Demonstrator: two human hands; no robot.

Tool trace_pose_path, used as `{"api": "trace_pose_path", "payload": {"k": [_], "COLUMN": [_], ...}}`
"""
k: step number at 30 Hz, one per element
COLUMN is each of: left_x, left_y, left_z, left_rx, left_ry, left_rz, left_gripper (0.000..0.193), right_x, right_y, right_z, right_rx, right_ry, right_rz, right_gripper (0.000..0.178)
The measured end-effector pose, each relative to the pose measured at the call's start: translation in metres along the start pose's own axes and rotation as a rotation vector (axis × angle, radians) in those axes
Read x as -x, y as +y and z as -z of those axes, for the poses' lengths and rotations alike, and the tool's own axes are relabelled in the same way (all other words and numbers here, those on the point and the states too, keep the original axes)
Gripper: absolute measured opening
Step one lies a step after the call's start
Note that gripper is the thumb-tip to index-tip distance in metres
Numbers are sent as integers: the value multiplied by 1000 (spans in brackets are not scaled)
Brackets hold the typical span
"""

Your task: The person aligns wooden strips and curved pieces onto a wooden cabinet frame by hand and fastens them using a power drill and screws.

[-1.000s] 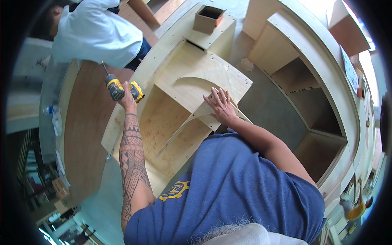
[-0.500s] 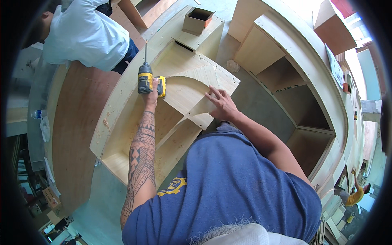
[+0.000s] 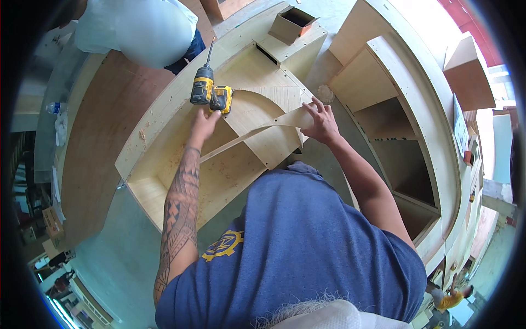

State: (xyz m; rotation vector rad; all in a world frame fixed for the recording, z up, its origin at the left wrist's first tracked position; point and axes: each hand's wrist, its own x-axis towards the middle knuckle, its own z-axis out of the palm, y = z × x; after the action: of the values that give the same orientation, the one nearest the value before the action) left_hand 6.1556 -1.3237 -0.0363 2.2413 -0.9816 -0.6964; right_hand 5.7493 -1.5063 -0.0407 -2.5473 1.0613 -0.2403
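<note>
A yellow-and-black cordless drill point(image 3: 203, 86) with a long bit lies on its side near the left rim of a pale plywood cabinet point(image 3: 143, 129). My left hand point(image 3: 204, 125) is just below its battery end, fingers slightly apart and no longer around the handle; its fingertips are close to or touching the drill. My right hand point(image 3: 323, 122) grips the wide end of a thin curved wooden strip point(image 3: 285, 119). The strip's narrow tail slants down to the left over the open compartment. Part of the fingers' hold is hidden behind the strip.
An open cardboard box point(image 3: 292, 26) sits on the cabinet's far end. To the right stands a larger curved cabinet point(image 3: 417, 104) with open compartments. A brown curved panel point(image 3: 107, 137) is at the left, near another person in a light shirt point(image 3: 145, 30). Sawdust point(image 3: 142, 133) marks the rim.
My left hand has come off the drill's handle, leaving the drill lying farther off. My right hand, earlier spread beside the strip, now holds its wide end and has raised it away from me.
</note>
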Motion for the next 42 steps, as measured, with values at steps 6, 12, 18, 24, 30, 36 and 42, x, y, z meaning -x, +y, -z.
{"api": "trace_pose_path", "payload": {"k": [6, 12, 18, 24, 30, 36, 42], "left_x": [98, 141, 211, 245, 219, 170, 140], "left_y": [51, 9, -15, -31, -8, 14, 20], "left_z": [-60, -73, -57, -56, -57, -75, -99], "left_rx": [-289, -202, -284, -219, -195, -236, -261], "left_ry": [-126, -80, 12, 123, 89, -31, -48], "left_rz": [-399, -169, 101, 147, 47, -43, -77], "left_gripper": [69, 28, 29, 40, 41, 38, 35], "right_x": [-27, -67, -106, -102, -85, -88, -50], "right_y": [-24, -35, -31, 10, 57, 14, 64], "right_z": [3, -40, -35, -27, -18, -43, -33], "right_rx": [-36, -443, 41, 26, 3, -389, -466], "right_ry": [-108, -160, -197, -309, -326, -413, -130], "right_rz": [86, 366, -306, -341, 59, 159, -73], "right_gripper": [93, 90, 111, 116, 117, 93, 69]}}
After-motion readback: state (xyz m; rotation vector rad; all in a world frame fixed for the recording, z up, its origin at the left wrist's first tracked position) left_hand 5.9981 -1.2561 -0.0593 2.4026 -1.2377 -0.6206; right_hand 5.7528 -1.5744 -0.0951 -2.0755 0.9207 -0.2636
